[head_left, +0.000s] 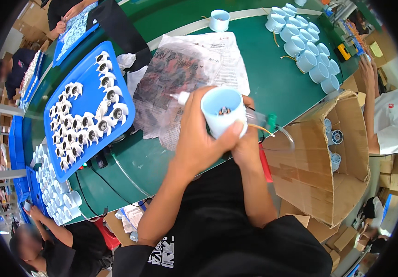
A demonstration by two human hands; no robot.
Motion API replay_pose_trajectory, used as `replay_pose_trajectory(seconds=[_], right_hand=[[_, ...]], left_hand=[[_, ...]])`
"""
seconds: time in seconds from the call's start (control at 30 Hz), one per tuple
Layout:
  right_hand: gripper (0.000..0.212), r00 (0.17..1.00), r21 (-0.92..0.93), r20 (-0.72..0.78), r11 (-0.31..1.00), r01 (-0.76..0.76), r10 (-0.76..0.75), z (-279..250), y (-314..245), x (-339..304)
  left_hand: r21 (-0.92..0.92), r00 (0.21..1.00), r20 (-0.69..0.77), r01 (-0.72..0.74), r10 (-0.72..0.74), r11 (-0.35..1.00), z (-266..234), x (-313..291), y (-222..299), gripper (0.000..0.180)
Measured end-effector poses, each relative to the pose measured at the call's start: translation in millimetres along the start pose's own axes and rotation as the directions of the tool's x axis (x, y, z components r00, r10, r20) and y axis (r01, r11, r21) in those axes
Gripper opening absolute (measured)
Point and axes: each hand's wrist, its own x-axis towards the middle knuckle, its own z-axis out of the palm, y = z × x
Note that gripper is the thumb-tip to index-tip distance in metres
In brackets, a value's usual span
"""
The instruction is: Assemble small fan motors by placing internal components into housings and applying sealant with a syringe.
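A light blue plastic cup-shaped motor housing [223,111] is held up in front of me, its open top toward me. Coil-like copper parts show inside it, and a short yellowish wire sticks out on its right. My left hand [196,138] wraps around the housing from the left, thumb across its front. Close behind and to the right, my right hand [247,145] is closed around a clear dispensing syringe [256,116] with a green fitting and a clear hose. The syringe's white nozzle [180,97] points left past my left hand. The housing partly hides the right fingers.
Newspaper sheets [233,57] cover part of the green table [134,161]. A blue tray [127,99] of white fan impellers stands left. Several light blue housings [306,60] stand far right, others [60,198] near left. A cardboard box [300,171] is at right; co-workers sit around.
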Motion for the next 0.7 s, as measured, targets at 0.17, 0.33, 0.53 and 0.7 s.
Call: replay_pose_trajectory(seconds=[0.17, 0.33, 0.53, 0.7], right_hand=[[0.061, 0.979, 0.143, 0.186, 0.984, -0.107, 0.08, -17.7, -4.4, 22.8], [0.053, 0.988, 0.539, -0.149, 0.841, 0.044, 0.044, 4.9, -3.5, 37.9], [0.042, 0.946, 0.769, 0.252, 0.635, -0.068, -0.203, 18.4, -12.1, 50.2], [0.039, 0.911, 0.7, 0.347, 0.709, -0.092, -0.224, 24.2, -19.7, 52.9]], left_hand=[[-0.022, 0.977, 0.069, -0.2, 0.201, 0.98, -26.5, -37.6, 12.5, 0.066], [0.276, 0.991, 0.011, 0.128, -0.136, 0.953, -51.6, -60.8, -4.5, 0.058], [0.377, 0.985, -0.036, 0.171, -0.17, 0.91, -51.5, -67.8, -21.6, 0.058], [0.369, 0.988, -0.043, 0.155, -0.15, 0.916, -55.0, -69.0, -26.0, 0.057]])
